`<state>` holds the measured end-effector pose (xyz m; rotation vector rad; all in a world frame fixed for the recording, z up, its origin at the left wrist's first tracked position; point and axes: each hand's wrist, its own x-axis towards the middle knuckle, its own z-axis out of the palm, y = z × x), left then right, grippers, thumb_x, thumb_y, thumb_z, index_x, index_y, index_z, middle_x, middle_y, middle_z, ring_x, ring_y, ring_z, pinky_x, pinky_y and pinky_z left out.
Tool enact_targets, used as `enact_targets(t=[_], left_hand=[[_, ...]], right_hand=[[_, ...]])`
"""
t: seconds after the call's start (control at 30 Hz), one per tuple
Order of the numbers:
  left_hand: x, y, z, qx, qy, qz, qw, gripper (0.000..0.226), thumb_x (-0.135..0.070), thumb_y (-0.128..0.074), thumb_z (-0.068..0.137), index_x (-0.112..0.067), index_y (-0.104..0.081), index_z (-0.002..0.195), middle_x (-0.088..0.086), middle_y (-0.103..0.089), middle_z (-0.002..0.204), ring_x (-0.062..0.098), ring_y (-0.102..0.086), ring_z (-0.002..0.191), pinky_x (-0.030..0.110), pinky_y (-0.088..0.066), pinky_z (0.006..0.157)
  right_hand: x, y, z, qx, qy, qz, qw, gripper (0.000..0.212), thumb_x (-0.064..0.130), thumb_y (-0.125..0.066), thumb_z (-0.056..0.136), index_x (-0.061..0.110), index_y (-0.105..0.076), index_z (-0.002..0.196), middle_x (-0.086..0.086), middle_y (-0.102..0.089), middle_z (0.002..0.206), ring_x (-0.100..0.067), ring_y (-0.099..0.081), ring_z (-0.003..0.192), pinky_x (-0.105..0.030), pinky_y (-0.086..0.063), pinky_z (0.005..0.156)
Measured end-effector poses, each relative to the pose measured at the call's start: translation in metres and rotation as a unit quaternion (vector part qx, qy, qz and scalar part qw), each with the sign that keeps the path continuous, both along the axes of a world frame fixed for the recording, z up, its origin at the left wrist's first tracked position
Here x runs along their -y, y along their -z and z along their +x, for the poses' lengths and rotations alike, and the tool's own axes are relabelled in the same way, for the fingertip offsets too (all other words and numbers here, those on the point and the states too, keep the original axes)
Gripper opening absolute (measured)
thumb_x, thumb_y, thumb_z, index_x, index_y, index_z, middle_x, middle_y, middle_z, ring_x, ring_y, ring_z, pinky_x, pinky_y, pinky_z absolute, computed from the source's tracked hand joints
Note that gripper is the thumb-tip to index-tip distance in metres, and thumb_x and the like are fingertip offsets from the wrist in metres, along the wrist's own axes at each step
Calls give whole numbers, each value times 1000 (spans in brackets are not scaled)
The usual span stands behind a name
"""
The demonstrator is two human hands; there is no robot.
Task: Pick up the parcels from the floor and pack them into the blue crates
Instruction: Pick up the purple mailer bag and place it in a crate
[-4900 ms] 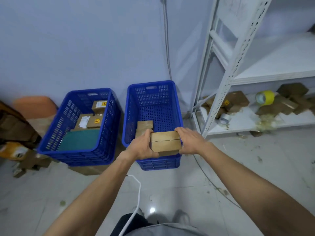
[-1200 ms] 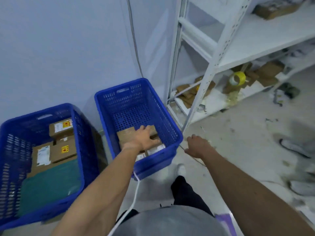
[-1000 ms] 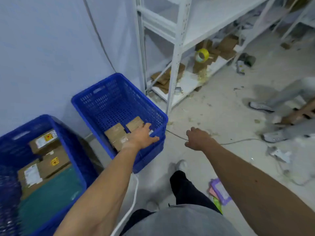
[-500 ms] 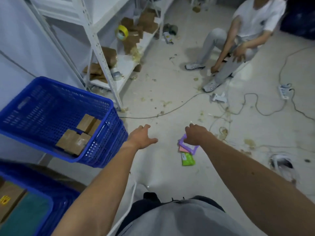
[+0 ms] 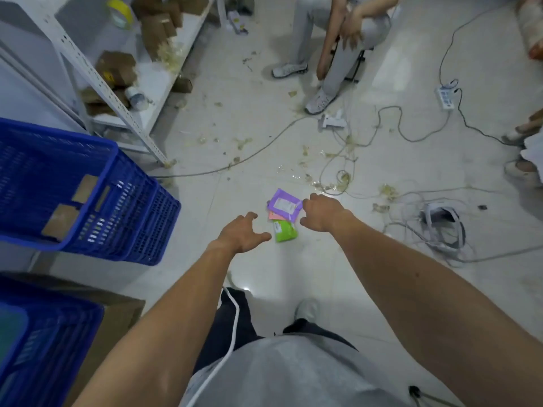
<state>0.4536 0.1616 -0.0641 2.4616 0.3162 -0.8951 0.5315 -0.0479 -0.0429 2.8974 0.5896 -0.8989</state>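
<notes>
Our left hand (image 5: 241, 235) and right hand (image 5: 321, 214) are open and hold nothing. The little parcels (image 5: 284, 214) (purple, pink, green) look soft and light, so we pinch their edges.

A purple parcel (image 5: 284, 204) with a white label, a pink parcel (image 5: 275, 216), a green parcel (image 5: 285, 232), blue crates (image 5: 138, 218) with perforated walls, brown boxes (image 5: 60, 222) inside, a white shelf (image 5: 88, 64), a yellow tape roll (image 5: 120, 11), a pale grey floor (image 5: 293, 274)
</notes>
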Motion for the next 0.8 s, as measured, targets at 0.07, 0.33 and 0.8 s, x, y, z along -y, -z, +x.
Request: enact_targets(t=[0.07, 0.33, 0.8], left_hand=[[19, 3, -4, 0, 0, -5, 1000, 82, -59, -65, 83, -23, -34, 150, 13, -50, 142, 28, -53, 126, 38, -43, 103], [45, 22, 14, 3, -7, -5, 1000, 80, -59, -63, 85, -23, -33, 150, 13, -50, 141, 28, -52, 127, 38, -43, 101], [45, 98, 96, -10, -24, 3, 1000, 61, -47, -53, 95, -17, -39, 146, 10, -55, 136, 26, -54, 123, 37, -44, 97]], right_hand=[[18, 1, -4, -7, 2, -11, 1000, 52, 43, -50, 95, 12, -48, 136, -13, -48, 130, -30, -50, 122, -37, -42, 92], [45, 26, 11, -58, 6, -56, 997, 54, 44, -49, 95, 12, -45, 138, -12, -46, 133, -29, -49, 123, -36, -41, 95], [64, 106, 101, -89, 22, -42, 995, 51, 42, -48, 96, 11, -43, 136, -11, -47, 131, -28, -47, 122, -39, -42, 95]])
